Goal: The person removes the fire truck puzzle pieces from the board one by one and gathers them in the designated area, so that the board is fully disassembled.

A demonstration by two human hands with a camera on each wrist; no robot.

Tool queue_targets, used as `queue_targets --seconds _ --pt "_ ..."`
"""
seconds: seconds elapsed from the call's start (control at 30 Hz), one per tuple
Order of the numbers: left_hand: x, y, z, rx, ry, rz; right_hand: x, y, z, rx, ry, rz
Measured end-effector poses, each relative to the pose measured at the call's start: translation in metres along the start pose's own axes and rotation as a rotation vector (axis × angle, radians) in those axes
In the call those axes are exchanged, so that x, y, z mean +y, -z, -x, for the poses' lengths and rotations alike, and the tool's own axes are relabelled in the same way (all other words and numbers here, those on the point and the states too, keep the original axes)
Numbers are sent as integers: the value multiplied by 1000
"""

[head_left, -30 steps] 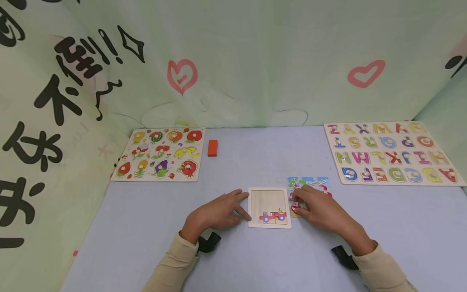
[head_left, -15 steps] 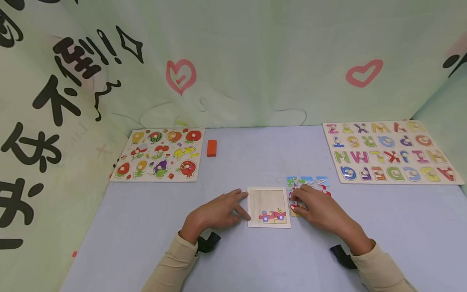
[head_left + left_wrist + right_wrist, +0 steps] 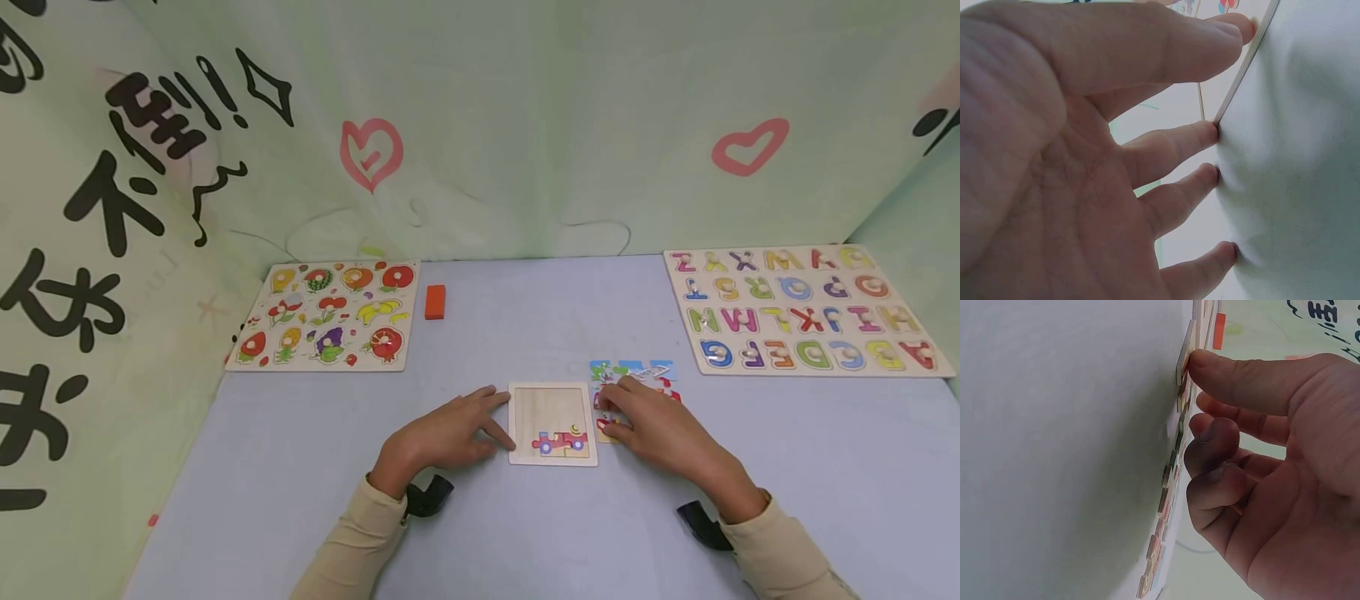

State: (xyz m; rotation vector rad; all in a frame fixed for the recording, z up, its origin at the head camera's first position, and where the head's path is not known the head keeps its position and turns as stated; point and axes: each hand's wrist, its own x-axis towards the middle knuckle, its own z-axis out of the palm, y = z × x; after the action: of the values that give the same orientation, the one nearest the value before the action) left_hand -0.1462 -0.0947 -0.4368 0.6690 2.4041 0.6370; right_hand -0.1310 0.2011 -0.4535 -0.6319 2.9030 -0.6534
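Note:
A square wooden puzzle tray (image 3: 551, 408) lies in front of me, with joined pieces showing a red vehicle (image 3: 561, 443) at its lower right. My left hand (image 3: 453, 433) has its fingers spread, with thumb and index tip against the tray's left edge. In the left wrist view, other fingertips rest on the table. Just right of the tray, my right hand (image 3: 656, 425) bends over a group of colourful jigsaw pieces (image 3: 630, 369) and partly hides them. Its thumb and index finger pinch one jigsaw piece (image 3: 1183, 359), which stands tilted in the right wrist view.
A fruit peg board (image 3: 322, 317) lies at the back left, with an orange-red block (image 3: 435, 302) beside it. At the back right is an alphabet peg board (image 3: 802, 312). A pale green curtain (image 3: 525, 167) rises behind the table (image 3: 480, 542).

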Motion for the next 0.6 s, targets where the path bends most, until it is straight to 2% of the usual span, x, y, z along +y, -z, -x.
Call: queue_targets --seconds 0.43,0.6 --pt "0 1 1 6 8 11 -1 1 0 9 -19 -8" --pt "0 1 1 2 1 4 -5 1 1 64 26 26"
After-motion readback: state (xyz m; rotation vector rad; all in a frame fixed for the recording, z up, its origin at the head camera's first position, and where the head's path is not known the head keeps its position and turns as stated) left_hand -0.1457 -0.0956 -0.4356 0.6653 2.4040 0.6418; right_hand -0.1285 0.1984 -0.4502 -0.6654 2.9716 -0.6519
